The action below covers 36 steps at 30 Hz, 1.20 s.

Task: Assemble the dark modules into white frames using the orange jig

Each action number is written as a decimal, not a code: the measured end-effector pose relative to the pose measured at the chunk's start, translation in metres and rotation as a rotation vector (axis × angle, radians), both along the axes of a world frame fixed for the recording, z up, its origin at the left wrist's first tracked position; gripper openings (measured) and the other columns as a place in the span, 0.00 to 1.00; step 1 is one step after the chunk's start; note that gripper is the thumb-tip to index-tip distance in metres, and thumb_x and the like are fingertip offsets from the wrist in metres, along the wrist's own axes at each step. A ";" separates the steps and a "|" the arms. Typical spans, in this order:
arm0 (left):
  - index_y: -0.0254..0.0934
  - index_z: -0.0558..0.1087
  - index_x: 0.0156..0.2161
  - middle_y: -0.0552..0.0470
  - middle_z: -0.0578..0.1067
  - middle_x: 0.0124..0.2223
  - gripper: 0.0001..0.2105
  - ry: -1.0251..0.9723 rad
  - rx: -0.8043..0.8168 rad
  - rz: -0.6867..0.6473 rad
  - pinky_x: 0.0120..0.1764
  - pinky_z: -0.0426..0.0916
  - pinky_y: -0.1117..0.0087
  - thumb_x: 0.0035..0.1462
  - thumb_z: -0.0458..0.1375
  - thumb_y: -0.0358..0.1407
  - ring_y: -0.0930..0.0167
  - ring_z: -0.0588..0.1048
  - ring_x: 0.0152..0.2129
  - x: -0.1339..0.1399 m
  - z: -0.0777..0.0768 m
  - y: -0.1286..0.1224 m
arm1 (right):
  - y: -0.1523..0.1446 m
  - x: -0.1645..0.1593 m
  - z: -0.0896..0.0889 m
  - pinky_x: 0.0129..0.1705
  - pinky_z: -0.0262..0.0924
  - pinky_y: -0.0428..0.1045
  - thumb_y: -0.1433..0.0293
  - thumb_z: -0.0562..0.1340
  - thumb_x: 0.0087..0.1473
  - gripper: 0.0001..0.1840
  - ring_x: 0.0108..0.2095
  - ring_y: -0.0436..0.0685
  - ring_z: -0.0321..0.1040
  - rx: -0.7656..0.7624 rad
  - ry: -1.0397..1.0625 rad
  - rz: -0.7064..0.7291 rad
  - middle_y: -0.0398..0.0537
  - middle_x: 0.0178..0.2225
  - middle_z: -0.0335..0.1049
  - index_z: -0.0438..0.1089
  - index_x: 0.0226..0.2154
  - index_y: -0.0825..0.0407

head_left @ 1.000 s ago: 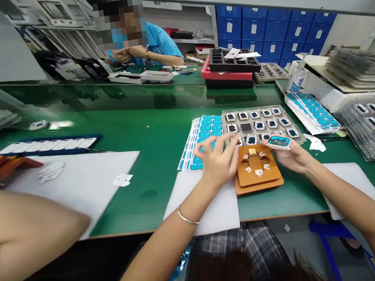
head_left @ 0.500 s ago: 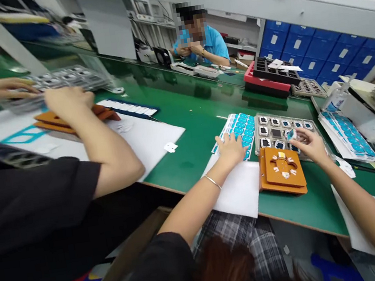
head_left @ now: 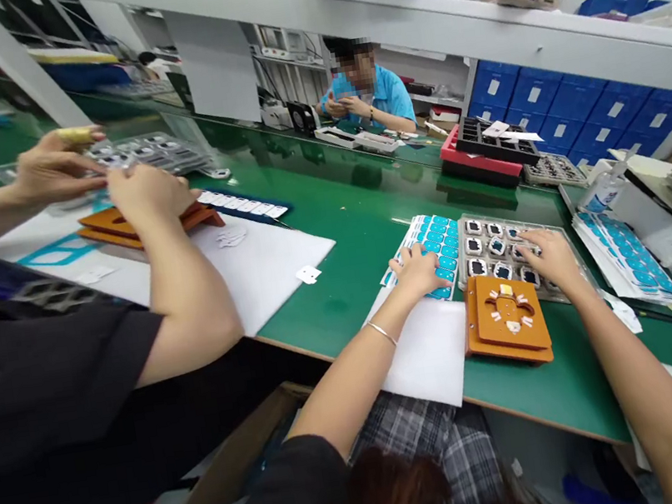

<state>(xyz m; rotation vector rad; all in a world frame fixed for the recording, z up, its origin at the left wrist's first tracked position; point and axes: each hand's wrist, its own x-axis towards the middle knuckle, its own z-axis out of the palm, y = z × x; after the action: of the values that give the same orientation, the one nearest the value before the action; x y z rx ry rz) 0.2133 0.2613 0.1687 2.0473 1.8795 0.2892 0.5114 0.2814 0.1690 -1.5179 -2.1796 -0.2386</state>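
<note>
The green bench's (head_left: 359, 236) front edge runs past an orange fixture (head_left: 507, 319), set just inside it with a narrow strip of green between. A white sheet (head_left: 426, 348) touches the fixture's left side and reaches that edge. Beyond the fixture, toward the far edge, the parts tray (head_left: 487, 259) leaves little room; a broader green stretch runs leftward to the neighbour's white mat (head_left: 274, 257), with one white scrap (head_left: 308, 275) at its corner. The left hand (head_left: 418, 273) rests on blue-labelled sheets (head_left: 447, 244) along the tray's left side, fingers spread. The right hand (head_left: 548, 258) is over the tray's right half, fingers bent down; whether they pinch a part cannot be told. Nine parts show at least, the others hidden by that hand. Blue-labelled stacks number two, the second stack (head_left: 631, 262) lying right of the tray. Orange fixtures number two; at the other fixture (head_left: 102, 228), by the bench's left end, are a co-worker's two hands (head_left: 151, 195).
</note>
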 end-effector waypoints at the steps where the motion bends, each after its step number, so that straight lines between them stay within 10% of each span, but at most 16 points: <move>1: 0.43 0.74 0.45 0.46 0.59 0.65 0.20 -0.002 -0.015 0.000 0.59 0.54 0.51 0.49 0.69 0.46 0.53 0.55 0.62 0.000 0.000 0.000 | 0.000 0.002 0.000 0.56 0.57 0.65 0.63 0.54 0.62 0.22 0.52 0.71 0.66 -0.009 0.000 0.003 0.61 0.50 0.74 0.75 0.49 0.57; 9: 0.44 0.74 0.45 0.47 0.58 0.66 0.21 0.009 -0.072 -0.030 0.58 0.54 0.50 0.46 0.69 0.46 0.51 0.54 0.62 -0.003 -0.001 0.001 | 0.013 -0.029 -0.024 0.55 0.54 0.70 0.56 0.52 0.65 0.23 0.58 0.73 0.57 -0.155 -0.007 0.066 0.45 0.64 0.61 0.69 0.57 0.40; 36: 0.41 0.75 0.44 0.44 0.62 0.61 0.18 0.012 0.005 -0.064 0.57 0.56 0.50 0.48 0.70 0.43 0.49 0.57 0.59 -0.002 0.000 0.001 | 0.004 -0.064 0.012 0.48 0.66 0.60 0.60 0.64 0.52 0.17 0.39 0.63 0.74 -0.679 0.250 0.377 0.48 0.35 0.79 0.78 0.42 0.48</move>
<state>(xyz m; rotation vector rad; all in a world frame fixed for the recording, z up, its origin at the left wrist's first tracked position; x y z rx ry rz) 0.2117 0.2624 0.1687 2.1118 1.8182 0.2669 0.4471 0.2854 0.1806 -1.2969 -2.3922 0.8439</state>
